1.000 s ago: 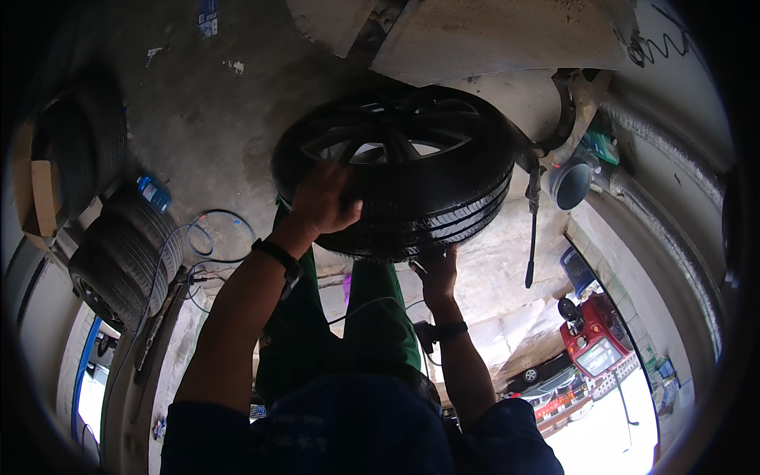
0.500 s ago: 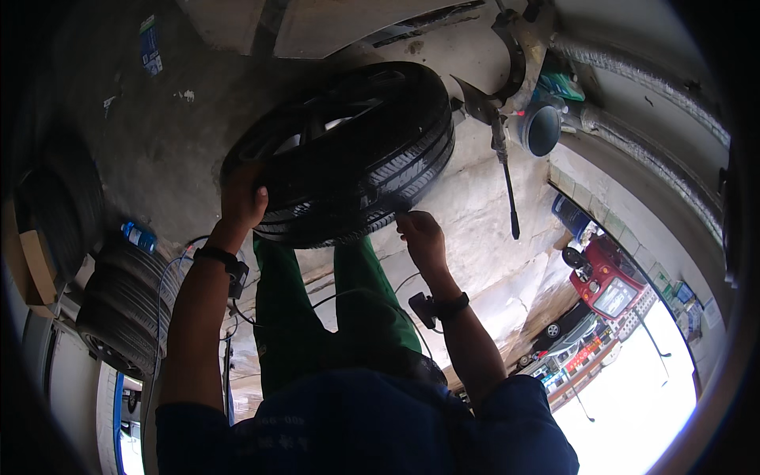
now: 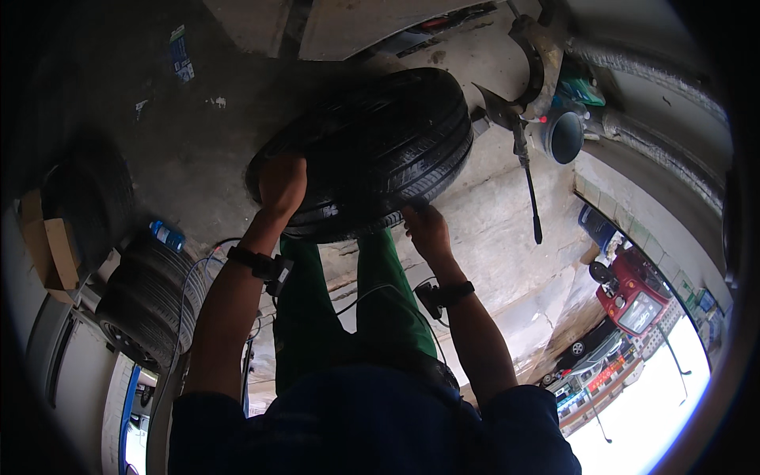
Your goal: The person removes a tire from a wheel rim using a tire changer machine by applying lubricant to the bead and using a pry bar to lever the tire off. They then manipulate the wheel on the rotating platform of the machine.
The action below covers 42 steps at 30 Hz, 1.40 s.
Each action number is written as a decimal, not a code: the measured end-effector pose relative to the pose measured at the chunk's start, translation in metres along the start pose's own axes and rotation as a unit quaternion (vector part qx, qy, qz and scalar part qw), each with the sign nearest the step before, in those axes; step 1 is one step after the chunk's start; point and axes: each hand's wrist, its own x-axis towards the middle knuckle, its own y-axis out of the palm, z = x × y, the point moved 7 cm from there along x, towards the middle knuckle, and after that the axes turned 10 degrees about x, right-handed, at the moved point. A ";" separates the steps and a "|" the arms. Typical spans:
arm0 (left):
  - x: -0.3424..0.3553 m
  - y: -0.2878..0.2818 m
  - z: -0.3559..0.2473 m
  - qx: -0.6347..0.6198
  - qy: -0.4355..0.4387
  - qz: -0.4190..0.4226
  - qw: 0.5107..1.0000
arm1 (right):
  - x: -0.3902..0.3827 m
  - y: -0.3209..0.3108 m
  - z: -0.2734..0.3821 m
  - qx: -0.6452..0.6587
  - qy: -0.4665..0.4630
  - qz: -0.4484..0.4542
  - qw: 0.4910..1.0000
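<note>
A black car tire point(image 3: 423, 162) mounted on a wheel stands tilted in front of my legs, with its grooved tread toward me. My left hand point(image 3: 283, 186) lies over the tire's left edge and grips it, the fingertips lost in the dark of the sidewall. Close against the lower tread is my right hand point(image 3: 428, 233), its fingers curled and pinched together. Whatever these fingers hold is too dark to make out. The wheel's centre is deep in shadow.
Stacked tires point(image 3: 146, 297) stand at the left, with a blue bottle point(image 3: 167, 235) on top and an open cardboard box point(image 3: 49, 245) nearby. A metal arm with a black lever point(image 3: 531, 194) and a grey bucket point(image 3: 564, 136) are at the right. A thin cable point(image 3: 368, 290) crosses by my legs.
My left hand has slid up and inward from the tire's lower left edge onto its side. The right hand stays at the lower tread. The whole view has shifted slightly.
</note>
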 end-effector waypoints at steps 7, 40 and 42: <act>-0.024 -0.015 -0.018 -0.102 -0.015 -0.094 0.990 | -0.021 -0.028 0.086 -0.040 0.034 0.048 0.997; -0.117 0.023 0.005 -0.182 -0.075 0.052 0.979 | 0.160 0.114 0.066 -0.530 0.182 0.348 0.751; -0.102 0.021 0.017 -0.263 -0.064 0.029 0.962 | 0.158 0.110 0.062 -0.532 0.194 0.363 0.740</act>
